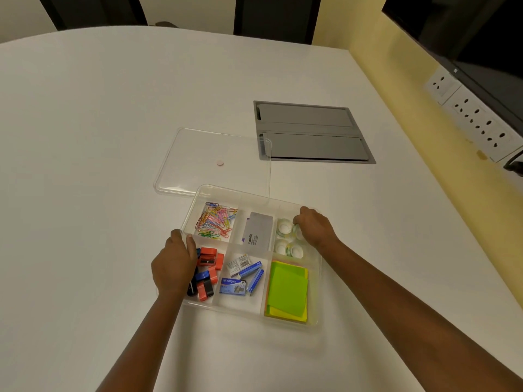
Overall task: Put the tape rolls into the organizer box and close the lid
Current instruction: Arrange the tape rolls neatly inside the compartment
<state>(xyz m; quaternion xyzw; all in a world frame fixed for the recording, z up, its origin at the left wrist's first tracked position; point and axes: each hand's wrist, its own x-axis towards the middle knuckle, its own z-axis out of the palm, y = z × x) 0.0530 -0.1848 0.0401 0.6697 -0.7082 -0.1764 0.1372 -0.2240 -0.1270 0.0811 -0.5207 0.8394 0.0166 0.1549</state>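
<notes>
Tape rolls (285, 239): right hand (312, 227) curled over, grip unclear.

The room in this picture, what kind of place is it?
Probably an office meeting room. The large white table has a grey cable hatch set into its top, a row of wall sockets runs along the yellow wall, and a dark screen hangs above them.

Head-worn view, angled down, close over table (113, 137)
</notes>
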